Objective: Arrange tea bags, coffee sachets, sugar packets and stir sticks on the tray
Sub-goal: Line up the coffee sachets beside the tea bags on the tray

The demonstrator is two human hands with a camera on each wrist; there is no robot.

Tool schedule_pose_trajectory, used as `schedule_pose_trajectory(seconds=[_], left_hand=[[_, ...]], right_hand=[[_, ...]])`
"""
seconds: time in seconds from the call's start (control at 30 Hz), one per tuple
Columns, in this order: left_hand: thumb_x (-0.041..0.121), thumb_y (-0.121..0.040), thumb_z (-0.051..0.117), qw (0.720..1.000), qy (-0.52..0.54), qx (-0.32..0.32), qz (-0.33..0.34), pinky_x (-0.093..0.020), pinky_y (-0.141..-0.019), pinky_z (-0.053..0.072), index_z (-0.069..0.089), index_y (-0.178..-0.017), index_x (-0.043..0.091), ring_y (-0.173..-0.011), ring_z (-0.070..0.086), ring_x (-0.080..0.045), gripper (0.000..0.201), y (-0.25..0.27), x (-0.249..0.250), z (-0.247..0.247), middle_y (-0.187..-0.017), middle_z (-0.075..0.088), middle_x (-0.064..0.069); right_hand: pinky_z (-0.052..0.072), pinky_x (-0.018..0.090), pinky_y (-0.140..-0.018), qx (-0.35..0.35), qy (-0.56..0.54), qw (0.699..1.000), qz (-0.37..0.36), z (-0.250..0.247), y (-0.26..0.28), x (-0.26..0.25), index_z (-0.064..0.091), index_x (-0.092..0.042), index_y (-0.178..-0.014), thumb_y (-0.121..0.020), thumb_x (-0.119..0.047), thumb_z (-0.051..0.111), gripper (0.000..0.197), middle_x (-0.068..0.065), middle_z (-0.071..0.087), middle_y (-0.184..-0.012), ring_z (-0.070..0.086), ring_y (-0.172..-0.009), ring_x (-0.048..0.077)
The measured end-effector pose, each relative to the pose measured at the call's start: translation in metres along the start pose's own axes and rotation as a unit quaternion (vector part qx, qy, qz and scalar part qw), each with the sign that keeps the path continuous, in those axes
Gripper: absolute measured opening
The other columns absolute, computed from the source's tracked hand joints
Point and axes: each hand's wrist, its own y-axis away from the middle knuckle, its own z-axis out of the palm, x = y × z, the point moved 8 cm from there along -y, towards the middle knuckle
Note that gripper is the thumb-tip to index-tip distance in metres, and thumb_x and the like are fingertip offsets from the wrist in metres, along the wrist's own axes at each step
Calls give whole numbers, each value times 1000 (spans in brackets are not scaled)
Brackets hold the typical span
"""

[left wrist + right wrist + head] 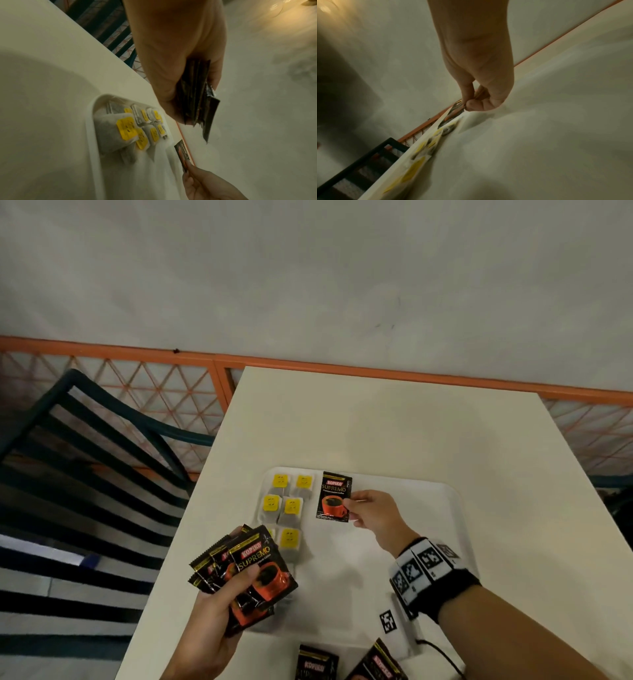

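Note:
A white tray lies on the cream table. Several tea bags with yellow tags lie in two columns at the tray's left side; the left wrist view shows these tea bags too. My right hand pinches the right edge of one black coffee sachet, which lies just right of the tea bags at the tray's far edge. This sachet shows between thumb and finger in the right wrist view. My left hand grips a fanned stack of coffee sachets above the tray's near left corner.
Two more coffee sachets lie on the table in front of the tray. A dark slatted chair stands left of the table. An orange lattice rail and a wall lie behind. A black cable runs near my right wrist.

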Motion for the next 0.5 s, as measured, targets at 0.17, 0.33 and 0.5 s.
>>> schedule_pose_trajectory(seconds=[0.17,0.33,0.5], left_hand=[[8,-69,58,1000,-5,-1,2,-47,-77,54,53,-125,19,-85,71,-27,57,-8,4,0,-99,73,-10],[6,-70,58,1000,0,-3,-5,-50,-84,50,52,-128,19,-101,64,-34,60,-13,4,1,-114,66,-17],[7,-70,58,1000,-11,-12,-12,-45,-72,54,52,-129,20,-100,65,-32,61,-21,0,2,-114,67,-15]], right_hand=[[43,20,-51,22,44,999,-17,10,-23,-5,58,-7,-90,-82,-5,66,12,11,63,-78,54,-55,13],[47,17,-49,41,83,995,-27,11,-33,-8,57,-8,-86,-80,-6,68,13,5,61,-68,53,-52,11],[43,9,-40,43,97,993,-60,13,-36,-14,54,-7,-85,-80,-4,69,17,3,58,-64,54,-42,6]])
